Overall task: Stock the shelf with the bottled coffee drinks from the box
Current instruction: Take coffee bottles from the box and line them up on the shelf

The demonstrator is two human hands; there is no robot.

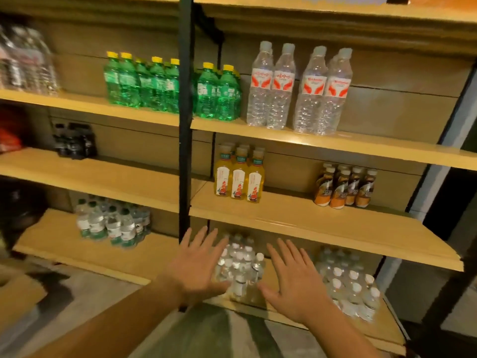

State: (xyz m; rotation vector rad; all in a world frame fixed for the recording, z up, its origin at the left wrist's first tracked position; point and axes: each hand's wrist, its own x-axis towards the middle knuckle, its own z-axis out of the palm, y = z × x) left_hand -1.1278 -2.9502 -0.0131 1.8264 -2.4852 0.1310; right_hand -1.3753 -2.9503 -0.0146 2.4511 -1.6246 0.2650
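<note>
The left hand (198, 264) and right hand (294, 277) are both released, fingers straight and spread, holding nothing. They hover before the front edge of the lowest board of the shelf (309, 223), one on each side of a cluster of small white-capped bottles (241, 264). A second clear pack (348, 282) sits towards that board's right end.

The coffee drinks (344, 187), brown and orange with pale caps, stand near the right end of the board above, well apart from both hands. Near its left end stand yellow drinks (238, 177) whose white labels show a red sailing ship.

One board higher are tall water bottles (296, 89) with red-and-white labels and green bottles (219, 94) with yellow caps. A black upright post (185, 99) divides the bays. In the left bay are dark bottles (74, 142) and green-labelled water bottles (111, 223).

No label's writing is sharp enough to read.
</note>
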